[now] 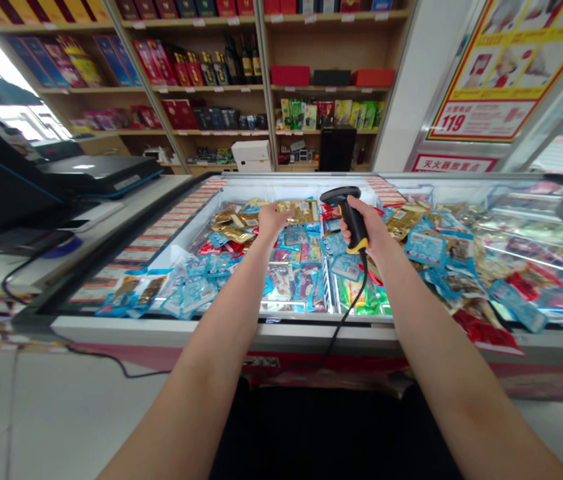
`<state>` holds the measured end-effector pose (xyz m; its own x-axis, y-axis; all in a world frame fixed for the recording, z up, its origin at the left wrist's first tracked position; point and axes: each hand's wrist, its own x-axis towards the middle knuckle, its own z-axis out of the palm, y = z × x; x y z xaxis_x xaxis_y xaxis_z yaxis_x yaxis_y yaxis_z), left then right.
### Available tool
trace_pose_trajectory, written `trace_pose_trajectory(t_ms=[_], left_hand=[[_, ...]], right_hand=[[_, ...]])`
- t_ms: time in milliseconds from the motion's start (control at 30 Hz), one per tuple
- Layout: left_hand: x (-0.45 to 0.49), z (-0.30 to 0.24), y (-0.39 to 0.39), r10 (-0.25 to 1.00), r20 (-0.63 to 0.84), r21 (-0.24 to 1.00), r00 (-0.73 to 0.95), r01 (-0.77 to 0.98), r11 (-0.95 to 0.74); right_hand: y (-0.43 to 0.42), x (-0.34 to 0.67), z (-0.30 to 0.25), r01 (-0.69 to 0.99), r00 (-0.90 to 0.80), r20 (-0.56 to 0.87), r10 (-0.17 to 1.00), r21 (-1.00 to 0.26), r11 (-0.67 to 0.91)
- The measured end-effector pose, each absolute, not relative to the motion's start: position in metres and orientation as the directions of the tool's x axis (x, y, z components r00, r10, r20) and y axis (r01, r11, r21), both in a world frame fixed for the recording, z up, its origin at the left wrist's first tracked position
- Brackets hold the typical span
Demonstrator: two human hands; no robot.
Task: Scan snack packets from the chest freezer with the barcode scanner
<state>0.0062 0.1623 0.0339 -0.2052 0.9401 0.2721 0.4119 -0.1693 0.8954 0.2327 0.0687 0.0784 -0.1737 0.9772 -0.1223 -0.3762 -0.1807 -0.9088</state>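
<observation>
My right hand (368, 223) is wrapped round the grip of a black and yellow barcode scanner (356, 223), whose head faces left. A black cord (361, 280) hangs from its base. My left hand (274, 217) pinches the left end of a gold snack packet (302, 211), which has a pale label on its right part. Both hands are above an open chest freezer case (231, 320) filled with packets. Blue packets (194, 290) and other gold packets (236, 227) lie left of my left hand; more gold packets (404, 220) lie right of the scanner.
Several packets (461, 253) are heaped on the right side, over glass. Two blue-edged packets (136, 292) lie on the left ledge. At far left a counter (56, 267) carries a dark machine (98, 175). Stocked shelves (266, 87) stand behind the case.
</observation>
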Motion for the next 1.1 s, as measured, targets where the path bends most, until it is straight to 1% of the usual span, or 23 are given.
trace_pose_trajectory(t_ms=[100,600,900,1000,1100], left_hand=[[0.007,0.031,0.165,0.943,0.262,0.913,-0.204,0.369,-0.174],[0.009,0.039,0.157,0.930,0.305,0.853,-0.207,0.493,-0.170],[0.009,0.036,0.162,0.932,0.300,0.861,-0.205,0.479,-0.172],[0.003,0.040,0.165,0.905,0.322,0.868,-0.278,0.469,-0.165],[-0.010,0.050,0.164,0.829,0.365,0.876,-0.423,0.457,-0.152]], right_hand=[[0.069,0.232,0.077,-0.367,-0.201,-0.112,0.973,-0.913,-0.181],[0.069,0.231,0.075,-0.312,-0.242,-0.084,0.967,-0.937,-0.160],[0.067,0.231,0.077,-0.311,-0.249,-0.105,0.963,-0.933,-0.183],[0.068,0.232,0.078,-0.352,-0.208,-0.095,0.973,-0.921,-0.165],[0.069,0.235,0.078,-0.403,-0.149,-0.088,0.985,-0.904,-0.142]])
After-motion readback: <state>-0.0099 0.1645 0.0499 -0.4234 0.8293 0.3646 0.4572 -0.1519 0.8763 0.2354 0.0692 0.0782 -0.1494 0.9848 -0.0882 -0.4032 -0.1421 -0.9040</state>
